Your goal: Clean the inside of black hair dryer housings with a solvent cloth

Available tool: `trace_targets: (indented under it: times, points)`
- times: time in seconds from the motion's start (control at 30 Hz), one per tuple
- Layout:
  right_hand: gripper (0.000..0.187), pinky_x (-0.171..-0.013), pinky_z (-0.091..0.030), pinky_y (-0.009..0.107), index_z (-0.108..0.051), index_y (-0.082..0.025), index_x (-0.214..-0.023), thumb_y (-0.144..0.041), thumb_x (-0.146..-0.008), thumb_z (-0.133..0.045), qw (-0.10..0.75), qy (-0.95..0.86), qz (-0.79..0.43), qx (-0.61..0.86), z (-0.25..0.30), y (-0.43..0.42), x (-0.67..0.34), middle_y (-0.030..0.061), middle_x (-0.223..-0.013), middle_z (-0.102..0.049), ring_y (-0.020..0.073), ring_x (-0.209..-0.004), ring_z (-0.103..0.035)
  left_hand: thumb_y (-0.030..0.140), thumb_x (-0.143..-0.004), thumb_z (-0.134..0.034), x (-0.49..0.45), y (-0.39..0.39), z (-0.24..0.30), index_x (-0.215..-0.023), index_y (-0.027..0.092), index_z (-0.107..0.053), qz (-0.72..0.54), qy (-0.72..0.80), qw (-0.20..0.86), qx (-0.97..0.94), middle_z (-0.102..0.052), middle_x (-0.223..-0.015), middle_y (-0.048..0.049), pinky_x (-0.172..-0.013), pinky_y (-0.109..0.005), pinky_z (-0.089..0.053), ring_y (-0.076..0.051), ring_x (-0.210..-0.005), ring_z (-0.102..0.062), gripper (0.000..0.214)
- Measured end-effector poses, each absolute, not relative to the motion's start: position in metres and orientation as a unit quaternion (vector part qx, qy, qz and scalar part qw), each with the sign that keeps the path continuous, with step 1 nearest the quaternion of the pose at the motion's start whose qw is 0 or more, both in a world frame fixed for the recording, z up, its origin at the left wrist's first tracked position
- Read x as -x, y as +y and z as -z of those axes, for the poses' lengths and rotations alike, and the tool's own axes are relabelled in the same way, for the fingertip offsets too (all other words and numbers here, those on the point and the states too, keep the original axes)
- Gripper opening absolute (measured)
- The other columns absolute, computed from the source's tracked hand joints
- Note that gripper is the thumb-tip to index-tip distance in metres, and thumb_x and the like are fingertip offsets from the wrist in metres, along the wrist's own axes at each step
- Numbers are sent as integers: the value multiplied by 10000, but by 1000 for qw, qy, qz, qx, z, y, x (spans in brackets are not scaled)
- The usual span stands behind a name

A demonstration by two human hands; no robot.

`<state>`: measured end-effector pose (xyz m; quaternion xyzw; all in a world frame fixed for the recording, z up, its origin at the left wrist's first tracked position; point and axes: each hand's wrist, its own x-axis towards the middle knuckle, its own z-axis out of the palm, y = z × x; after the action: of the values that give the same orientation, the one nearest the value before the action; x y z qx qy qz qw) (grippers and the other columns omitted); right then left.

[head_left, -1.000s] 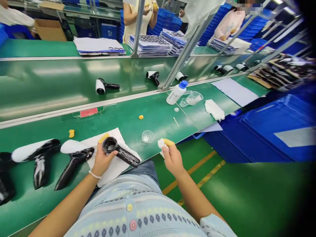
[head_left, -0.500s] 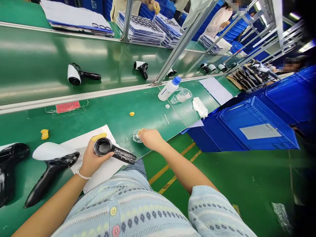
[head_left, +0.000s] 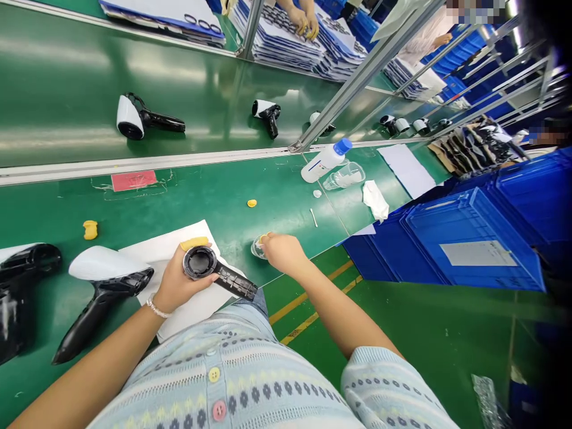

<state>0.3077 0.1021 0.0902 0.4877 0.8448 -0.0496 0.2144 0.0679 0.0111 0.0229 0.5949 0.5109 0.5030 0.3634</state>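
My left hand [head_left: 175,285] grips a black plastic part with a round ring head and a ribbed handle [head_left: 217,271], held over a white foam sheet [head_left: 167,250]; a yellow finger cot covers the fingertip. At the small clear dish [head_left: 258,246] near the table's front edge, my right hand [head_left: 280,251] has its fingers bunched down into the dish. What they pinch is hidden. A black and white hair-dryer shell [head_left: 100,283] lies left of my left hand.
A white bottle with a blue cap [head_left: 325,161], clear cups [head_left: 345,176] and a white rag [head_left: 375,200] sit to the right. More dryer shells [head_left: 138,119] ride the conveyor behind. Blue crates [head_left: 465,238] stand at right. Other people's hands [head_left: 304,18] work across the belt.
My right hand, which held a white wad a second ago, moved left and forward to the clear dish. The left hand kept hold of the black part.
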Motion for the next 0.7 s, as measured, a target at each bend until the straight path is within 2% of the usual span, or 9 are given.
trace_targets:
  times: [0.1, 0.23, 0.33, 0.43, 0.57, 0.7]
  points:
    - [235, -606, -409, 273, -600, -157, -994, -264, -945, -397, 143, 835, 75, -526, -109, 91, -308, 84, -945, -677, 204, -780, -640, 331, -722, -747, -67, 12, -24, -1192, 193, -477, -502, 503, 365, -601, -588, -1168, -113, -994, -438, -455, -266, -1123, -569, 560]
    - [216, -622, -438, 243, -595, -177, -1020, -303, -942, -439, -113, 828, 265, -481, -124, 65, -287, 26, -816, -662, 147, -682, -599, 357, -734, -731, -64, 13, -25, -1230, 187, -467, -502, 460, 394, -617, -584, -1186, -119, -981, -421, -464, -267, -1125, -569, 587]
    - [190, -678, -463, 249, -603, -185, -1006, -277, -936, -452, -210, 845, 297, -393, -119, 50, -258, 36, -844, -629, 149, -767, -592, 351, -698, -759, -64, 14, -25, -1234, 188, -470, -503, 461, 405, -609, -607, -1160, -105, -967, -400, -471, -255, -1092, -589, 630]
    - [215, -655, -469, 272, -608, -164, -930, -274, -934, -423, -228, 869, 233, -371, -108, 45, -230, 75, -875, -573, 168, -787, -568, 281, -659, -755, -67, 13, -24, -1209, 183, -489, -496, 493, 396, -594, -624, -1139, -94, -917, -380, -496, -249, -1047, -613, 619]
    - [237, -539, -411, 269, -584, -158, -833, -257, -930, -392, -203, 899, 156, -356, -100, 47, -213, 58, -785, -531, 166, -668, -507, 213, -625, -693, -69, 13, -25, -1156, 179, -520, -488, 516, 379, -593, -634, -1125, -83, -888, -379, -509, -255, -1038, -616, 560]
    - [209, -532, -404, 267, -587, -151, -839, -227, -925, -413, -204, 909, 162, -326, -104, 51, -218, 53, -761, -539, 165, -669, -511, 225, -627, -687, -68, 14, -27, -1149, 183, -526, -477, 517, 388, -596, -641, -1108, -77, -887, -378, -513, -245, -1014, -623, 548]
